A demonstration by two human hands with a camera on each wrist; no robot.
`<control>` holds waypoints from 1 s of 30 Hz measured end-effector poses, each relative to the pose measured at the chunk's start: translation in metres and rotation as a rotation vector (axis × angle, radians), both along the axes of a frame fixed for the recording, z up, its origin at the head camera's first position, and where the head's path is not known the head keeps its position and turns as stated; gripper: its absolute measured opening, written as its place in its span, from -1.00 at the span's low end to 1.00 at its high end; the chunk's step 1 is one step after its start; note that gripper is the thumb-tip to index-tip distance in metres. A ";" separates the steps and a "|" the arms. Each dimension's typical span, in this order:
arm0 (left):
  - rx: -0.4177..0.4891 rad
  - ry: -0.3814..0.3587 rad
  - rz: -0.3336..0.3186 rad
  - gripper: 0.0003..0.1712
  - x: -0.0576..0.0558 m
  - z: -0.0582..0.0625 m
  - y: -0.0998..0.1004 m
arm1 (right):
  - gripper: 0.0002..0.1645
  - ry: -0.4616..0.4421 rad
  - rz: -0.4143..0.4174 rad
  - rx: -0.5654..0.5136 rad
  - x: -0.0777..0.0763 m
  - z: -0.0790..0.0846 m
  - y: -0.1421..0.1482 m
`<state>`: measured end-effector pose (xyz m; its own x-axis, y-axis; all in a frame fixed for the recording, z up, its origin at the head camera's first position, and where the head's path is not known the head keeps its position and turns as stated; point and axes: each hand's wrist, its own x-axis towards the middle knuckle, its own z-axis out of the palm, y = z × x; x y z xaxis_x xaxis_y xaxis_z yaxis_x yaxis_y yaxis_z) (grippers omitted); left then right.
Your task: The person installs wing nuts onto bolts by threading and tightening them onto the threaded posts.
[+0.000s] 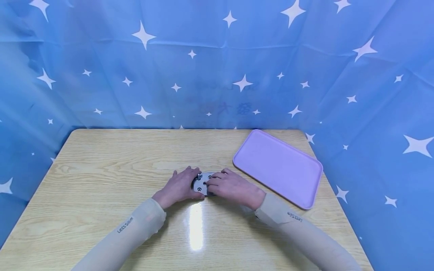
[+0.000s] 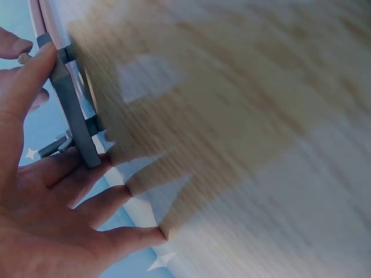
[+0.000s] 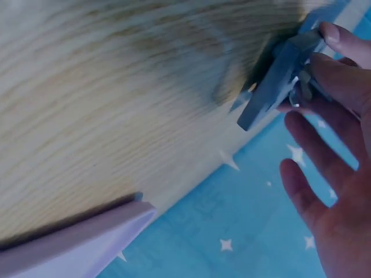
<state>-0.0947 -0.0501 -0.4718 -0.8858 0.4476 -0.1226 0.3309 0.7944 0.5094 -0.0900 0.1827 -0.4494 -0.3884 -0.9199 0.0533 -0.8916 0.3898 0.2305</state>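
Observation:
A small grey metal plate (image 1: 200, 184) with round holes lies low over the table, and short dark feet show under it in the left wrist view. My left hand (image 1: 181, 187) grips its left end, thumb on the near edge and fingers at the far edge. A threaded bolt (image 2: 53, 146) stands up from the plate near those fingers. Over the plate's right part, my right hand (image 1: 234, 188) pinches a small metal pin (image 2: 24, 58) with its fingertips. Most of the pin is hidden, so its exact kind cannot be told.
A purple tray (image 1: 278, 167) lies at an angle on the right of the wooden table (image 1: 101, 169). Its edge comes close to the right forearm. Blue star-patterned cloth (image 1: 203, 67) hangs behind the table and along its sides.

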 end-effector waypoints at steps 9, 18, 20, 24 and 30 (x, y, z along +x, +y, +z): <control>0.001 0.005 -0.002 0.08 0.001 0.002 0.000 | -0.89 0.063 -0.135 -0.090 0.006 -0.012 -0.015; -0.005 0.004 -0.008 0.13 0.002 0.002 0.000 | -0.57 -0.112 -0.327 -0.178 0.013 -0.008 -0.017; -0.006 0.000 -0.013 0.12 0.002 0.001 0.000 | -0.45 -0.178 -0.330 -0.181 0.012 -0.002 -0.012; -0.004 -0.010 -0.010 0.11 0.002 0.002 -0.001 | -0.44 -0.204 -0.186 -0.107 0.007 0.008 -0.001; 0.013 -0.001 -0.005 0.10 0.001 0.001 0.000 | -0.55 -0.103 -0.016 -0.001 0.002 0.009 0.005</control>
